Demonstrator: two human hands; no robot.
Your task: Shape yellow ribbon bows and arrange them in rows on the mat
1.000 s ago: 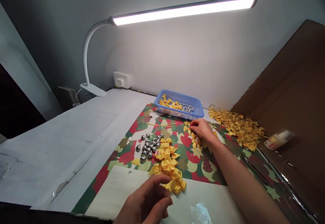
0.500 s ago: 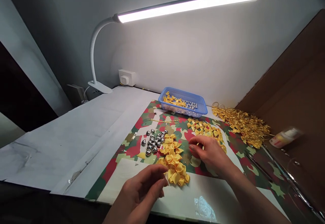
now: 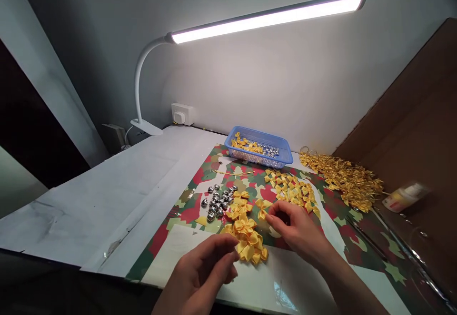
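My right hand [image 3: 298, 227] pinches a yellow ribbon bow [image 3: 263, 206] between thumb and forefinger, just above the camouflage-patterned mat [image 3: 264, 231]. Curled loosely at the front edge, my left hand [image 3: 205, 270] has its thumb and forefinger a little apart, and nothing shows between them. Beyond its fingertips lies a heap of yellow ribbon bows [image 3: 245, 224]. Several silver jingle bells [image 3: 219, 201] sit to the left of that heap. More small yellow bows [image 3: 296, 189] are spread behind my right hand, which partly hides them.
At the back stands a blue plastic basket [image 3: 257, 139] with yellow bows and silver bells. A pile of gold-yellow ties [image 3: 350, 182] is on the right, beside a small bottle [image 3: 403, 197] and a pair of tweezers [image 3: 366, 239]. A white lamp [image 3: 267, 17] hangs over the table.
A yellow bow now shows in my right hand's fingertips, where none was seen before. My left hand keeps nearly the same pose. The whole view has shifted slightly.
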